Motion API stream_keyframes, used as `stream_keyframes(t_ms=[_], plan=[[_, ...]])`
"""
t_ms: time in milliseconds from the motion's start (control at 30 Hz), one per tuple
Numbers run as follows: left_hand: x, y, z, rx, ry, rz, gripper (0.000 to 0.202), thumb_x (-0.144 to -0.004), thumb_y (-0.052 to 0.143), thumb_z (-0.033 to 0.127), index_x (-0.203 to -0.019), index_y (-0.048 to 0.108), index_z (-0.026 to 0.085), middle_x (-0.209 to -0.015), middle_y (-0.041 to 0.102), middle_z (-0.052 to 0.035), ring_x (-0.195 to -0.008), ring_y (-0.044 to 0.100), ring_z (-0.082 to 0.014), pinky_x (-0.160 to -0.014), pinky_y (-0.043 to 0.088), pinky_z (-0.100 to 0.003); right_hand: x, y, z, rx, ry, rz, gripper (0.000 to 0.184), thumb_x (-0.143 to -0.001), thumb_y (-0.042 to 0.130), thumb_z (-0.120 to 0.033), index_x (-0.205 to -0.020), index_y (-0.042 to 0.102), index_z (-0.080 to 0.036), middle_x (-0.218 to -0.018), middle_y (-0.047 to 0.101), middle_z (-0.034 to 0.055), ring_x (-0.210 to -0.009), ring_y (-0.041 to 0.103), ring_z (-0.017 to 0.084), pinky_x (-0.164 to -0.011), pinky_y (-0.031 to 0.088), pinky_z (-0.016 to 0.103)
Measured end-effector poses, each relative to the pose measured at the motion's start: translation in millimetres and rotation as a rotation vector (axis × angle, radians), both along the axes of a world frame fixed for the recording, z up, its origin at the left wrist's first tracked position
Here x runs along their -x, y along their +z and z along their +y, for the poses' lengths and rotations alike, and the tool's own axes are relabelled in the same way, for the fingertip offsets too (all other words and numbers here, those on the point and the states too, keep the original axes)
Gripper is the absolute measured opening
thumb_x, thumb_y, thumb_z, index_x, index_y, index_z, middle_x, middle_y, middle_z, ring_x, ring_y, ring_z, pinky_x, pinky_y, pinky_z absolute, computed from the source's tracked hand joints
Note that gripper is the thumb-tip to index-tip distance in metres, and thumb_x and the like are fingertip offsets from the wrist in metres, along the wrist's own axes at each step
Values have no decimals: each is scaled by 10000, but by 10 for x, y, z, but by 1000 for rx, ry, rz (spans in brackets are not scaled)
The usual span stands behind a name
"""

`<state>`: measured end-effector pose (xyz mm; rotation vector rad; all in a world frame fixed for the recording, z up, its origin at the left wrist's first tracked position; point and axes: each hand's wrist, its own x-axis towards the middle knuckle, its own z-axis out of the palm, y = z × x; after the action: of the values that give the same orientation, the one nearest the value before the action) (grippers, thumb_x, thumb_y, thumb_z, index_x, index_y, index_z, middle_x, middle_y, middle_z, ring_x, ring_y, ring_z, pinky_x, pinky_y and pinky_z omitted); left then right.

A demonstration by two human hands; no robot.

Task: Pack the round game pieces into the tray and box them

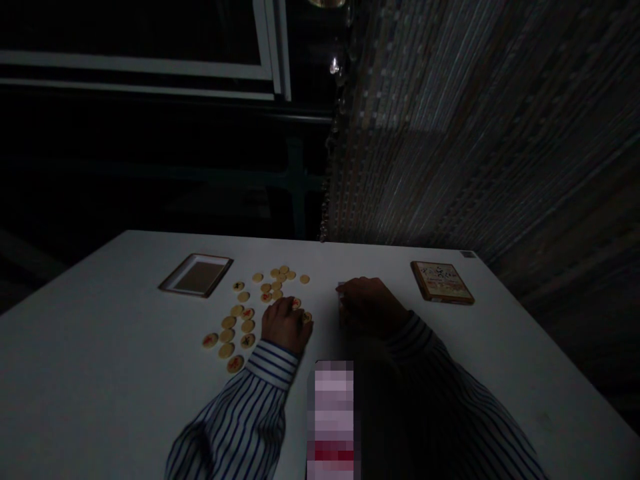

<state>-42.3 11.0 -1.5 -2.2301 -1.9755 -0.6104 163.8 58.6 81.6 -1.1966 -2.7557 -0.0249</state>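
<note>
Round wooden xiangqi pieces lie scattered on the white table, some showing red or black characters and others blank. My left hand rests among them at their right side, fingers curled, with a xiangqi piece between thumb and fingers. Another piece with a red mark lies just beyond its fingertips. To the right, my right hand is closed at a narrow upright-looking object; the dim light and my fingers hide what it is.
An open, shallow box half lies at the far left of the white table. A printed box lid lies at the far right. A blurred-out phone-like object is at the near edge. A bead curtain hangs behind.
</note>
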Motion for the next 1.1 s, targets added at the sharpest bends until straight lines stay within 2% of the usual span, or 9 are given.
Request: stream_keyframes(t_ms=[133,267,400,567,733,833,900,1100], plan=[[18,-35,18,-7,-27,5,287,-711,504,387,-829,685,198,-1067,568,-125,-1009,488,-294,-838,388,-448,1,-11,-8,-18,-2,4,317,-845,385,-291,-1107,532,-190,-1028,600,105,-894,535,205,-734,350,322],[39,-41,36,-78,-52,-24,281,-725,498,372,-852,669,188,-1055,577,-119,-1001,494,-281,-838,393,-445,-4,2,-3,7,1,6,318,-830,405,-286,-1106,532,-191,-1050,595,92,-911,531,200,-752,356,321],[48,-1,46,-157,-95,-104,276,-732,510,363,-887,644,178,-1036,593,-106,-990,506,-258,-845,403,-428,-10,6,5,12,1,27,309,-833,399,-273,-1097,538,-190,-1062,591,79,-931,527,191,-777,357,324],[18,79,33,-169,-102,-256,265,-730,529,357,-905,625,182,-1040,600,-97,-978,521,-244,-830,424,-412,-13,-3,14,5,0,19,311,-829,414,-279,-1103,535,-194,-1050,593,83,-925,533,191,-765,360,320],[-89,189,-32,-146,-79,-502,251,-711,553,312,-900,607,157,-938,635,-86,-887,563,-205,-814,439,-358,-15,14,12,-22,-4,-1,314,-844,385,-290,-1111,526,-207,-1054,594,80,-911,537,193,-740,362,318],[-173,243,-79,-45,4,-729,249,-675,587,345,-859,611,178,-728,639,-29,-659,578,-153,-635,466,-282,-21,32,14,-19,-9,6,321,-848,381,-291,-1115,532,-193,-1052,594,88,-926,531,193,-747,356,312],[-222,270,-98,37,18,-900,254,-650,611,351,-835,605,177,-655,624,-7,-567,553,-122,-557,449,-244,-28,49,16,-15,-12,6,328,-848,386,-294,-1121,534,-189,-1055,593,92,-934,528,189,-752,354,307],[-313,352,-101,169,-48,-1304,252,-558,678,248,-757,558,152,-638,632,-7,-592,577,-111,-548,449,-210,-69,104,-31,-15,-3,-24,324,-838,407,-268,-1132,522,-193,-1048,592,95,-919,531,187,-735,355,305]])
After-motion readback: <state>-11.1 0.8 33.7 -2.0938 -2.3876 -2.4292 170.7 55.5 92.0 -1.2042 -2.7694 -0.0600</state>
